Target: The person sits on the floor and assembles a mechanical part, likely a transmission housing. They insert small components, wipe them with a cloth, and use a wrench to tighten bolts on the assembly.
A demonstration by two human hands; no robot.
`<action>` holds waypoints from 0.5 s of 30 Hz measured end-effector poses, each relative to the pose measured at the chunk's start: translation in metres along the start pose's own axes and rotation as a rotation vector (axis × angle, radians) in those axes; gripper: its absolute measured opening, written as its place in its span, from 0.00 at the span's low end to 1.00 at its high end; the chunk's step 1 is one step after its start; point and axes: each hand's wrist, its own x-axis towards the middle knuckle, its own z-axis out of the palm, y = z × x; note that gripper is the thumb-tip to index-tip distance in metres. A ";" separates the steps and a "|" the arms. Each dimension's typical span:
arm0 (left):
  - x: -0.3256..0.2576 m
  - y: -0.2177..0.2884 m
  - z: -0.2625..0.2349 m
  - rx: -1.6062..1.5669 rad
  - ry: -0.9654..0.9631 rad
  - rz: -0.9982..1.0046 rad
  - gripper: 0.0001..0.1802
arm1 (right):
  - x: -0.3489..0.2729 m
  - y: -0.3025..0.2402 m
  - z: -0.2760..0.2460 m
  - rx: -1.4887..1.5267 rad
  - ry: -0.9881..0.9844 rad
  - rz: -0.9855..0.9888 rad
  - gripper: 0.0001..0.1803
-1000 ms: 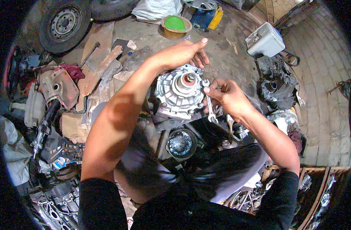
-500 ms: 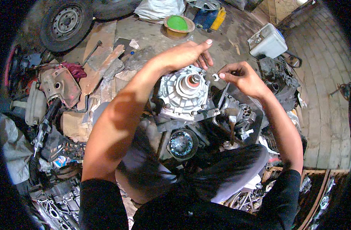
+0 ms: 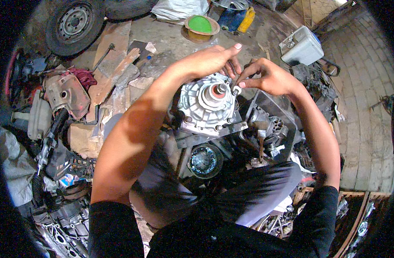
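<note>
- My left hand (image 3: 210, 60) lies flat across the far rim of the round aluminium housing (image 3: 207, 103), fingers laid together and curled over its edge.
- My right hand (image 3: 270, 77) is pinched: thumb and forefinger press together on a small pale fastener (image 3: 236, 90) at the housing's upper right edge.
- The housing sits face up in front of my knees, on top of a darker engine assembly (image 3: 266, 129); its central shaft stub (image 3: 221, 88) points towards me.
- Bolt heads ring the housing flange.
- A round glassy part (image 3: 204, 160) lies just below the housing.
- On the floor beyond: a green-topped bowl (image 3: 201, 26), a grey plastic box (image 3: 301, 45) and a wheel (image 3: 74, 23).
</note>
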 end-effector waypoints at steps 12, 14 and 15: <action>-0.001 0.001 0.001 0.005 0.010 -0.008 0.42 | -0.026 -0.004 0.034 0.330 0.072 0.303 0.16; -0.002 -0.003 -0.002 -0.007 0.002 -0.008 0.42 | -0.031 -0.025 0.050 0.460 0.109 0.399 0.15; 0.000 -0.002 -0.002 -0.012 -0.011 -0.005 0.42 | -0.034 -0.030 0.058 0.494 0.202 0.407 0.16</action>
